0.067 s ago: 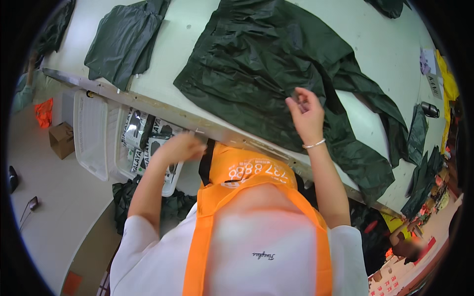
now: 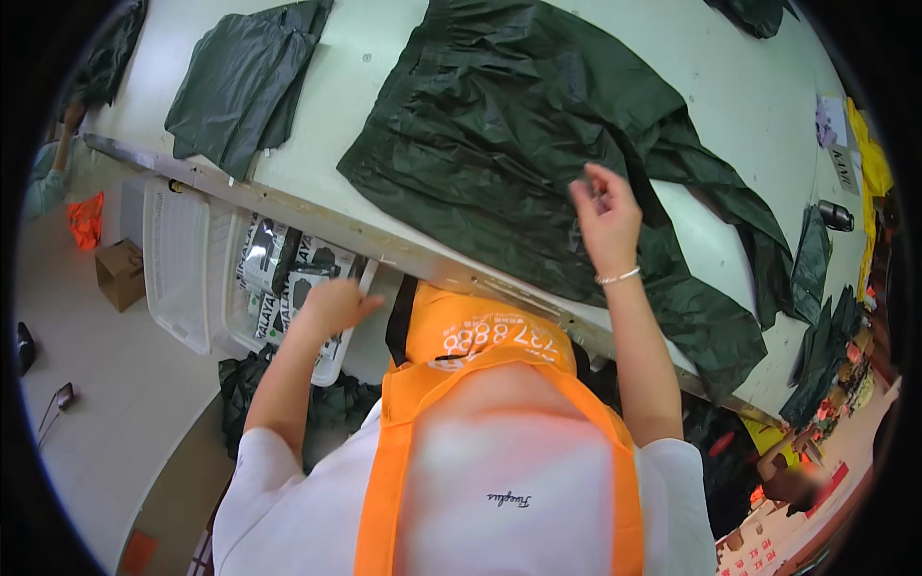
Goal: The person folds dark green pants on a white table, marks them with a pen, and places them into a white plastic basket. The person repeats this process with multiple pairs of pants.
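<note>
Head view, garment: a dark green garment (image 2: 509, 144) is laid flat on the white table (image 2: 740, 86), well up from the metal table edge (image 2: 317, 216).
Head view, long axis: the garment's long run is seen from upper left to lower right, with a sleeve-like strip trailing toward the lower right corner of the table.
Head view, right hand: the right hand (image 2: 605, 216) is held over the garment's near middle, fingertips curled together as if a fold of cloth is pinched; whether cloth is actually gripped cannot be told.
Head view, left hand: the left hand (image 2: 331, 302) is held below the table edge, fingers loosely bent and holding nothing, just over a clear plastic bin (image 2: 178, 264) of printed packets.
Head view, nearer hand: the right hand is placed on the garment; the left is kept apart from it, with the table edge between.
Head view, direction: most of the cloth is spread up and to the left of the right fingertips.
Head view, surroundings: a second folded dark piece (image 2: 240, 82) is lying at the table's left.
</note>
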Tool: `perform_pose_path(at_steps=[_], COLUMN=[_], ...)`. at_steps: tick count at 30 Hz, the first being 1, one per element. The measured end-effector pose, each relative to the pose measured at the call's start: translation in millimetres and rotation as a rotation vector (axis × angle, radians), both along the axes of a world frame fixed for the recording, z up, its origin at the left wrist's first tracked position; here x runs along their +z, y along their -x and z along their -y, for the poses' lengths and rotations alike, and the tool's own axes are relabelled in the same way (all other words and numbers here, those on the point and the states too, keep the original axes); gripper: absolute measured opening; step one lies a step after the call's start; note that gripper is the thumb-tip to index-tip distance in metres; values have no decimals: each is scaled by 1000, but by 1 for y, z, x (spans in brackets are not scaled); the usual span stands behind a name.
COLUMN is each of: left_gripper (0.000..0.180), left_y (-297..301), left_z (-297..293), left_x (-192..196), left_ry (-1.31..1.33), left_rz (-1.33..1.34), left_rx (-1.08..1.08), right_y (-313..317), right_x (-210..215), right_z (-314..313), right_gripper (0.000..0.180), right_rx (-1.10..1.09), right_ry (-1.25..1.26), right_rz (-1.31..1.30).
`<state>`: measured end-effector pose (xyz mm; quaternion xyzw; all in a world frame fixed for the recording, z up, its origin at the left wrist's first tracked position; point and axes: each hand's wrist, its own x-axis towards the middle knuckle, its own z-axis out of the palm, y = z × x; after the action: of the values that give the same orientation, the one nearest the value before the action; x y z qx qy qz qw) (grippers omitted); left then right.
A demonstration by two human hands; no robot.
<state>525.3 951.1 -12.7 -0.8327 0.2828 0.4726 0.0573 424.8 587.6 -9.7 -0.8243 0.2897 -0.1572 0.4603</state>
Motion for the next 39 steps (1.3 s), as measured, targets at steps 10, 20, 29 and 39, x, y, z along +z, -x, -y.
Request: perform_pose_path(at_steps=[10, 20, 29, 39], left_gripper=[26, 21, 31, 35], left_y=[-41, -86, -45, -66], left_z=[184, 223, 198, 168], left_x=[26, -73, -39, -19], left_ry=[1033, 916, 1156, 1315], left_rz=[234, -92, -550, -137], left_rx=[456, 703, 1324, 1339], right_y=[-81, -43, -97, -19], right_x=[-11, 25, -9, -4], right_z=[63, 23, 104, 49], right_gripper=[7, 21, 27, 15], right_rx=[111, 277, 210, 155], right_ry=[577, 147, 83, 229], right_rz=[-315, -20, -408, -13])
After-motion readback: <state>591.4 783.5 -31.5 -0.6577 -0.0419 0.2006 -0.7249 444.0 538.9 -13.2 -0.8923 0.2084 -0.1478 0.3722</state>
